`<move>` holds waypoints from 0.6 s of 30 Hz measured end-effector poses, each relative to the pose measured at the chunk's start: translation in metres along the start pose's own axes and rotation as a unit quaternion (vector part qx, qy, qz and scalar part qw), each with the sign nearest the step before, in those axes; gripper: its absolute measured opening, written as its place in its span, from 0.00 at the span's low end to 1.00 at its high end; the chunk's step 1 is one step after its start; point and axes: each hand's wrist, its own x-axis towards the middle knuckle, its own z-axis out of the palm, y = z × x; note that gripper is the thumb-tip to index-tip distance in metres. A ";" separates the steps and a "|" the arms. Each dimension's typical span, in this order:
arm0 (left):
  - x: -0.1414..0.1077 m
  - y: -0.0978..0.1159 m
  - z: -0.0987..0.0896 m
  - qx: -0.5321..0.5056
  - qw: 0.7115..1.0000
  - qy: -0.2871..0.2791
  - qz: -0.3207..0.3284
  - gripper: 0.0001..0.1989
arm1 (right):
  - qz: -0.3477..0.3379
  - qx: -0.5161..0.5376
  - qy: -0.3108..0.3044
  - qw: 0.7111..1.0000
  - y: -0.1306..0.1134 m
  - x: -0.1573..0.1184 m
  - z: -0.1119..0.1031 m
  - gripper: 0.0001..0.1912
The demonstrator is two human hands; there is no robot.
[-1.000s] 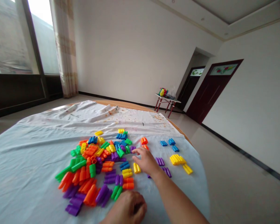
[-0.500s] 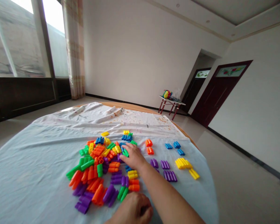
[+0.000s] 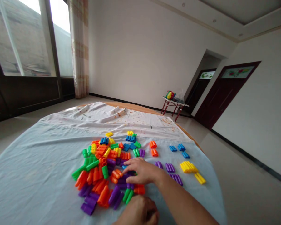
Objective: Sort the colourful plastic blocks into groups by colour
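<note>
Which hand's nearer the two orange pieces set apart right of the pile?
Right. The right hand is short of the orange pieces, slightly to their left; the left hand is farther back, nearer the wearer.

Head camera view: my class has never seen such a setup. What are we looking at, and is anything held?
No machine: a person works bare-handed, seen by a camera worn on the head, looking forward and down. On the table, a pale blue cloth carries a mixed pile of orange, green, purple, blue and yellow pieces. To its right sit an orange group, a blue group, a purple group and a yellow group. The right hand spreads over the pile; whether it grips a piece is unclear. The left hand is curled beside the pile; any contents are hidden.
</note>
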 end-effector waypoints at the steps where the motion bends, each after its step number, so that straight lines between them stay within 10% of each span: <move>1: 0.000 0.000 0.000 0.000 1.000 -0.003 0.001 0.08 | -0.002 0.011 -0.003 1.000 0.000 -0.003 -0.004 0.16; 10: -0.002 0.001 0.001 -0.007 1.000 0.018 0.012 0.07 | 0.081 0.050 0.146 0.985 0.004 0.007 -0.015 0.08; 18: -0.004 0.004 0.001 0.002 0.998 0.045 0.042 0.05 | -0.091 0.007 0.113 0.989 -0.032 0.055 0.016 0.20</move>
